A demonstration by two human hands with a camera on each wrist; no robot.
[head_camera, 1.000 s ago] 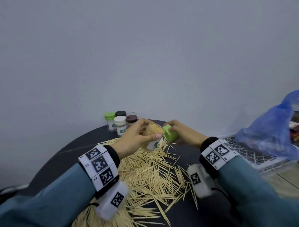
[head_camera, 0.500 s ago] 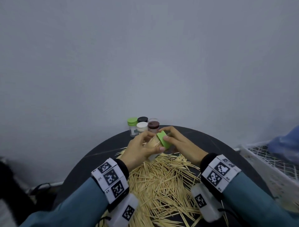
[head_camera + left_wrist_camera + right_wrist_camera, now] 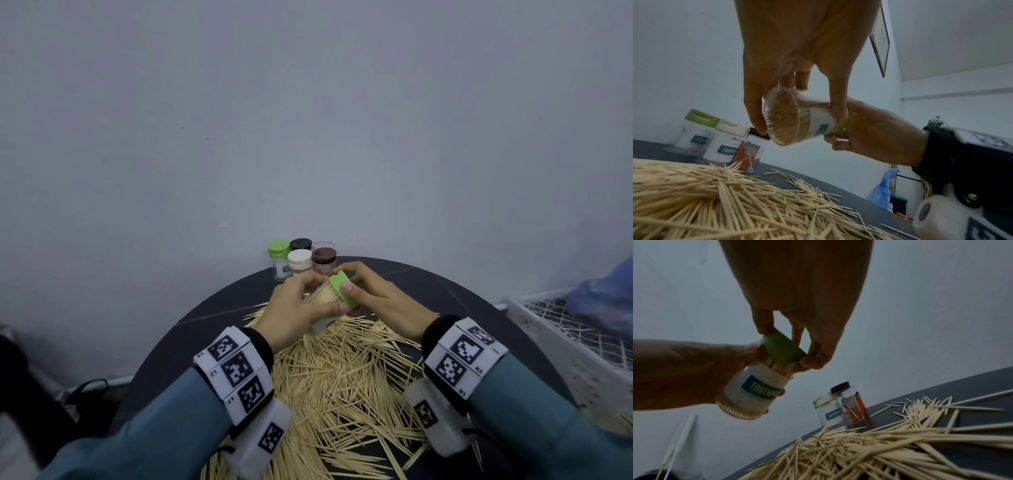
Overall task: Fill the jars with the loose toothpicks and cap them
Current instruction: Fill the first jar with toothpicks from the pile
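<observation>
Toothpick jar (image 3: 754,387) packed full, tilted above the loose toothpicks (image 3: 346,373) | my left hand (image 3: 294,313) clamps its body, mouth toward my right hand (image 3: 376,301) | fingers pinch green cap (image 3: 783,349) skewed over that mouth, not seated.

Head view downward; wrist views upward, close.

A second ago I had the green cap (image 3: 343,290) apart from the jar (image 3: 325,303), off to its right. Now my right hand (image 3: 376,301) has brought it onto the jar's mouth, tilted, toothpick tips showing beneath its rim. My head has swung left, so the blue bag (image 3: 603,298) sits at the frame's edge.
</observation>
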